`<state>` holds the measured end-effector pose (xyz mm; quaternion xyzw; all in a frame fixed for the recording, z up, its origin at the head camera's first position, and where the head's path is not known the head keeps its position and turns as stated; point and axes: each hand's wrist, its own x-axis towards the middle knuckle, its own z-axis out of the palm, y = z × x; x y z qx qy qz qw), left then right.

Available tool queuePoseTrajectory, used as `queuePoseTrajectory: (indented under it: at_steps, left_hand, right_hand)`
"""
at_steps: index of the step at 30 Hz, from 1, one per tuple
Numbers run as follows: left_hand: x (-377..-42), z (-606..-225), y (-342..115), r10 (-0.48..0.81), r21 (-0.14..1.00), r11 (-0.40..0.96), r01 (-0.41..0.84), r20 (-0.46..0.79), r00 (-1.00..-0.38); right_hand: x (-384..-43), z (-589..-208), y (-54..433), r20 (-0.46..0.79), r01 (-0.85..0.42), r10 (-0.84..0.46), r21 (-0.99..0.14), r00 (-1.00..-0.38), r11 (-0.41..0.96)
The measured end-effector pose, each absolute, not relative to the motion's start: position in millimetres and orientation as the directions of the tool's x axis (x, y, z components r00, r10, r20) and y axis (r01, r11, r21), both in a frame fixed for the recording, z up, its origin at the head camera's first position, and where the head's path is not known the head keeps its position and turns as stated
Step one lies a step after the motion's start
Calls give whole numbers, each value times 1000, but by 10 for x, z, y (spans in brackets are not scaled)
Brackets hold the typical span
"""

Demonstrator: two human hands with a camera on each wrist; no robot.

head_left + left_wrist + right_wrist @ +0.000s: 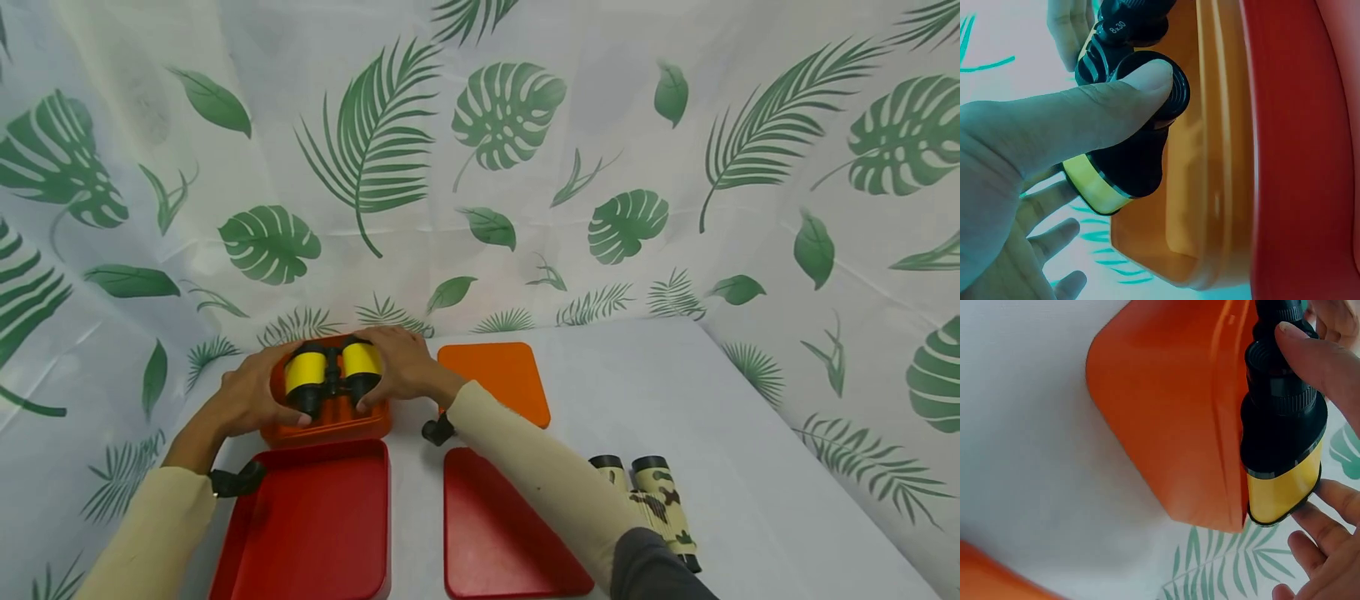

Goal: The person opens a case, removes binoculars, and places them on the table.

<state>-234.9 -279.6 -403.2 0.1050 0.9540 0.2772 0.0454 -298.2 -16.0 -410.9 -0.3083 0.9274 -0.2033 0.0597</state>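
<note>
Yellow and black binoculars [332, 372] are held between both hands at the orange box [322, 432], toward the back left of the table. My left hand [251, 390] grips the left barrel, its thumb on the eyepiece in the left wrist view. On the other barrel my right hand [397, 363] has its thumb at the eyepiece and fingertips at the front end, as the right wrist view shows. The binoculars [1284, 494] sit at the box's open top; whether they touch its floor is hidden.
In front of the orange box lies an open red box [315, 521]. Right of it are a red lid [502, 533], partly under the right forearm, and an orange lid [498, 379]. Camouflage binoculars [663, 500] lie farther right, partly covered by the sleeve. A leaf-print sheet [480, 208] hangs behind.
</note>
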Motion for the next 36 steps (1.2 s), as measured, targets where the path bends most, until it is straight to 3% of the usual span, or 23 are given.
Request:
queuePoseTrajectory:
  at_steps: [17,36]
  left_hand:
    - [-2283,-3865,-2560,257,523,820,233,27,-966]
    - [-2193,-3754,-2187,290,586,763,272,66,-955]
  right_hand:
    - [-2880,-3965,195,117,-576,-598,-461,-793,675]
    - [-2727,-3834,670,128,-544,-579,-546,-805,637]
